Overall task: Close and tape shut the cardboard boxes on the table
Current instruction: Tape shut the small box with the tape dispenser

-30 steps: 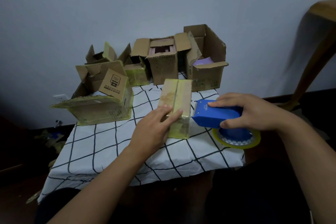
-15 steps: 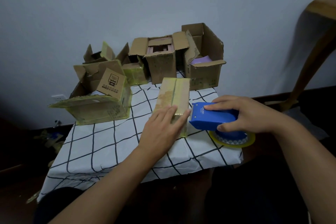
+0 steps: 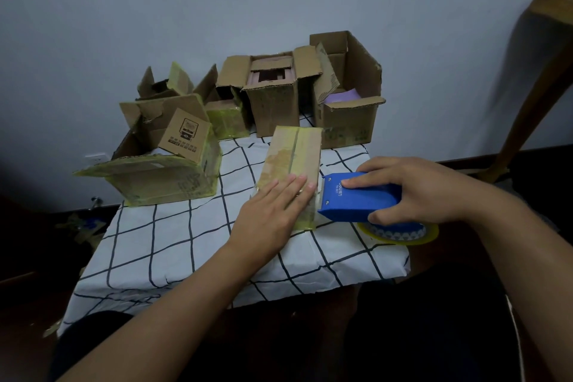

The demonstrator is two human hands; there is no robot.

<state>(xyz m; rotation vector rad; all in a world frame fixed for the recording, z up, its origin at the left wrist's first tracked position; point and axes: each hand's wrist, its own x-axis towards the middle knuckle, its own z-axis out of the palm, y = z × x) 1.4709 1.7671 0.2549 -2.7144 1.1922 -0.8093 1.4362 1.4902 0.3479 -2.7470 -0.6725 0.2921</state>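
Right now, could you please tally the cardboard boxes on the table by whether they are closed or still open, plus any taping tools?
Closed boxes: 1, the taped box under the left hand.
Open boxes: 5.
Blue tape dispensers: 1, held by the right hand.
Total: 7.

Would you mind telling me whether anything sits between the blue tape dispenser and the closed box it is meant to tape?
Nothing visible does: the tape dispenser already meets the closed box, beside the left hand.
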